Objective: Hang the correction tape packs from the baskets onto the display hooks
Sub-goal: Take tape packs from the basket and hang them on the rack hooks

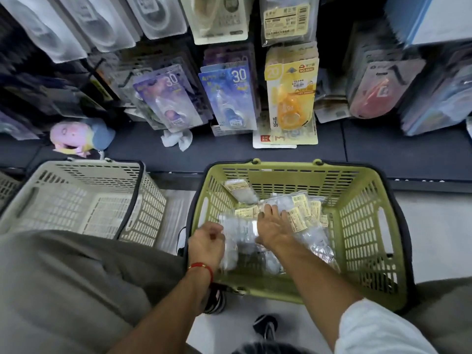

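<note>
Both hands in green basket (362, 226) — left hand (207, 242) gripping packs (238, 233), right hand (274, 226) fingers spread.

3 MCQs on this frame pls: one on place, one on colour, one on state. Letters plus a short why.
1. Where are both hands?
A. in the green basket
B. in the beige basket
C. at the display hooks

2. What colour is the wristband on the left wrist?
A. blue
B. red
C. white

3. How is the beige basket?
A. full of packs
B. tipped over
C. upright with no packs showing

Key: 1 A, the left hand and right hand are on the clear packs inside the green basket. 2 B, the wristband is red. 3 C, the beige basket shows only its bare mesh floor.
</note>
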A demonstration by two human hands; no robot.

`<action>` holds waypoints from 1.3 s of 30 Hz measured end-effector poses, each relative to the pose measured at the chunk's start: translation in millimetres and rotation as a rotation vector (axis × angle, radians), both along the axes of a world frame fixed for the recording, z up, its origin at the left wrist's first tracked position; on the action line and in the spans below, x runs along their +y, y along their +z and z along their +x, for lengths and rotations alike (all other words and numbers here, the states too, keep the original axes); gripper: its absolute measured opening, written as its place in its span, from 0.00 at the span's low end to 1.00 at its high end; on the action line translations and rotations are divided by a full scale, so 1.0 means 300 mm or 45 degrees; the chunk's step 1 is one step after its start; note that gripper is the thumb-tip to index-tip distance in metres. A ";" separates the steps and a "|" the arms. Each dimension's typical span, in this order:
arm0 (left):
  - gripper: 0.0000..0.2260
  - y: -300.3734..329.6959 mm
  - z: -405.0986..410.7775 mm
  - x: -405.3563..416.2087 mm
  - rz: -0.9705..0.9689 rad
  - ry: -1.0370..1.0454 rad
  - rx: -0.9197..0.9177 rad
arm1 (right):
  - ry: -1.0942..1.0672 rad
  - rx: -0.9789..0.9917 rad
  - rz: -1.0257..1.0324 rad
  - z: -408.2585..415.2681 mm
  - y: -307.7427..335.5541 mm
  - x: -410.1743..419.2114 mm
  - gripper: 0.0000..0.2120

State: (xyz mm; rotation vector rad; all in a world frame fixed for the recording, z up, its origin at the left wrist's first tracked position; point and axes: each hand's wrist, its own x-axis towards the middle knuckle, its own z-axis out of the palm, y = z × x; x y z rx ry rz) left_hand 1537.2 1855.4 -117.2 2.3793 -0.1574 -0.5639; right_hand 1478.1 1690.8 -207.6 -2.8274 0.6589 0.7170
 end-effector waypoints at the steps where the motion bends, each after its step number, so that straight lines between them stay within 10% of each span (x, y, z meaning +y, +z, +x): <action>1: 0.10 0.007 0.003 -0.003 0.030 0.004 -0.003 | 0.004 0.000 0.012 -0.006 0.001 -0.004 0.36; 9: 0.08 0.033 -0.015 -0.060 -0.121 0.219 0.183 | -0.622 -0.184 0.394 -0.136 0.094 -0.093 0.43; 15: 0.24 0.109 -0.023 -0.142 -0.483 0.297 0.729 | -1.037 -0.715 1.299 -0.138 0.292 -0.102 0.23; 19: 0.13 0.181 0.028 -0.138 -0.828 0.423 0.682 | -1.077 -0.859 1.809 -0.012 0.348 -0.010 0.14; 25: 0.16 0.255 0.156 0.015 -0.677 0.419 0.181 | -0.718 -0.275 0.999 0.064 0.163 0.117 0.26; 29: 0.16 0.248 0.166 0.107 -0.723 0.481 0.219 | -0.689 -0.025 1.102 0.095 0.031 0.222 0.47; 39: 0.19 0.231 0.146 0.114 -0.829 0.637 0.302 | -1.032 -0.304 1.203 0.046 -0.028 0.143 0.37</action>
